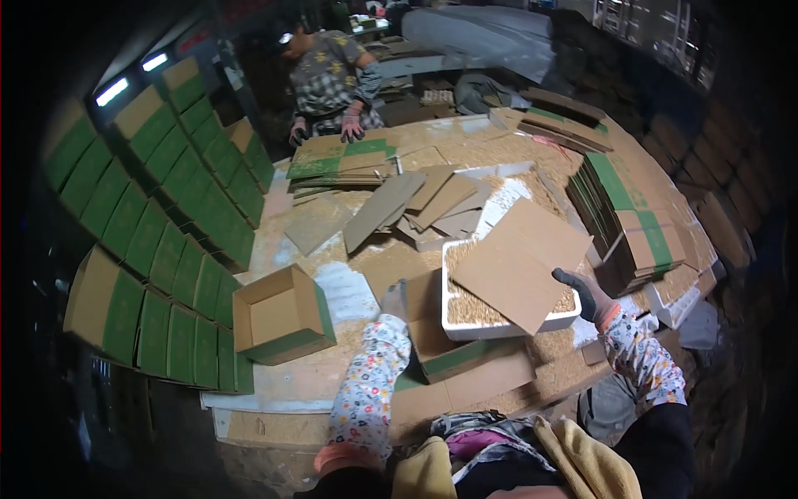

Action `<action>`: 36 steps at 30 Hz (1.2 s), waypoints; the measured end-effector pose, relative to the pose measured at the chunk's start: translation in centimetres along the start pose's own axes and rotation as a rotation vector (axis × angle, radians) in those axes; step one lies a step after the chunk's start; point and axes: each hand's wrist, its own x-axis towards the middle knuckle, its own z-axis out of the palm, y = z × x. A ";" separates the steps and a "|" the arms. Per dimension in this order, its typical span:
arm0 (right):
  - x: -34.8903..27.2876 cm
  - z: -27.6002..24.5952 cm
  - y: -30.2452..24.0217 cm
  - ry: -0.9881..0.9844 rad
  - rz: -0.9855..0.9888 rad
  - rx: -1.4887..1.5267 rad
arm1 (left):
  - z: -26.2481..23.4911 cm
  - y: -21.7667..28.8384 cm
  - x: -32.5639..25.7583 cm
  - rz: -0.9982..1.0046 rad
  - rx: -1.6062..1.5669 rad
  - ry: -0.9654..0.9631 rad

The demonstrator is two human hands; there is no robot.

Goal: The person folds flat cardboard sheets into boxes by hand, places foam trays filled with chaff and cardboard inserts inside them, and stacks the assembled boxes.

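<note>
A cardboard box with a green band stands without a lid in front of me, partly hidden by a white foam tray. My left hand, in a grey glove, is at the box's left wall and seems to grip its edge. The white foam tray holds many small tan bits. Across it lies a flat brown cardboard sheet, tilted. My right hand, in a dark-fingered glove, holds the sheet's right edge, one dark finger over its top. The hand's underside is hidden.
To the left sits another open box, before tall stacks of green-banded boxes. Loose cardboard pieces lie mid-table, and folded cartons stand right. Across the table, a person with gloved hands touches flat cartons.
</note>
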 end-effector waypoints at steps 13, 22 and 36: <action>3.7 8.2 12.0 0.486 -0.369 -0.351 | -1.5 -2.0 -2.2 -0.183 -0.178 0.101; 2.4 12.2 7.4 -0.362 -1.009 -1.664 | -7.0 13.0 -5.6 -0.308 -0.517 0.033; 6.0 10.3 16.4 -0.605 -0.147 -1.083 | 1.4 12.7 -9.9 0.058 1.010 -0.850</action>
